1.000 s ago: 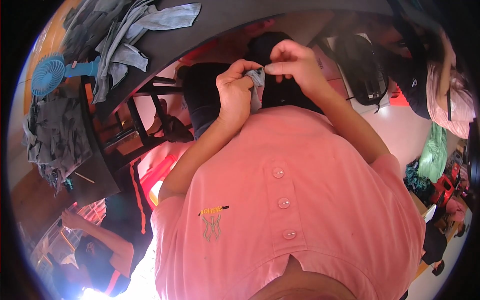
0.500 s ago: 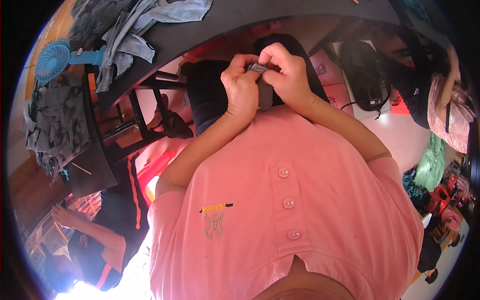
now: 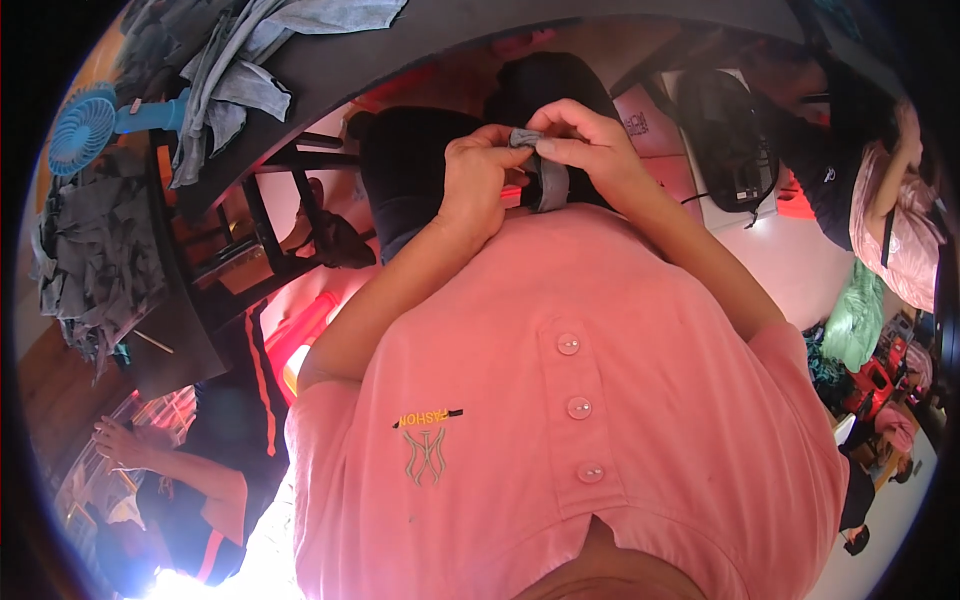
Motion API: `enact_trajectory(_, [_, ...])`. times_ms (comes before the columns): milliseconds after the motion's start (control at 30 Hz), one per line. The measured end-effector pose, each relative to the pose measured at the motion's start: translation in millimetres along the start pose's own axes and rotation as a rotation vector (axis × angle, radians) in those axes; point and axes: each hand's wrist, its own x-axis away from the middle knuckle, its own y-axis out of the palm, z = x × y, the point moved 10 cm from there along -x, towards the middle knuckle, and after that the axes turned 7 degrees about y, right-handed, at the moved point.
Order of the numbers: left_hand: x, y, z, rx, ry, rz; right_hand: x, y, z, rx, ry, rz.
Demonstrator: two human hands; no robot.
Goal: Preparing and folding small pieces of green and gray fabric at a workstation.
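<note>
Over my lap, a small grey fabric strip [image 3: 553, 186] is pinched between my two hands, its top end folded over at the fingertips. My left hand [image 3: 474, 176] grips the folded end with thumb and forefinger. Pressed against the same end from the other side is my right hand [image 3: 590, 148], its thumb lying on the cloth. Below the fingers the strip hangs in a curve toward my pink shirt [image 3: 480, 330]. Part of the fold is hidden by my fingers.
A dark table [image 3: 440, 35] curves across the far side, with grey cloth pieces [image 3: 245, 85] hanging over its edge. At left are a blue fan [image 3: 85, 130] and a heap of grey cloth [image 3: 100, 250]. A black bag [image 3: 722, 140] lies at right. Other people work on both sides.
Both hands have flattened and lowered slightly, the right fingers straightening. More of the folded end and the hanging strip now shows between them.
</note>
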Motion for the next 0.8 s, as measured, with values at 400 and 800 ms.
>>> enact_trajectory(400, [9.7, 36.6, -36.9, 0.655, -0.386, -0.372, 9.7, -18.3, -33.0, 0.546, -0.378, 0.352])
enact_trajectory(800, [40.0, 80.7, -11.9, 0.557, -0.414, -0.752, -29.3, -20.1, -9.2, 0.615, -0.372, 0.275])
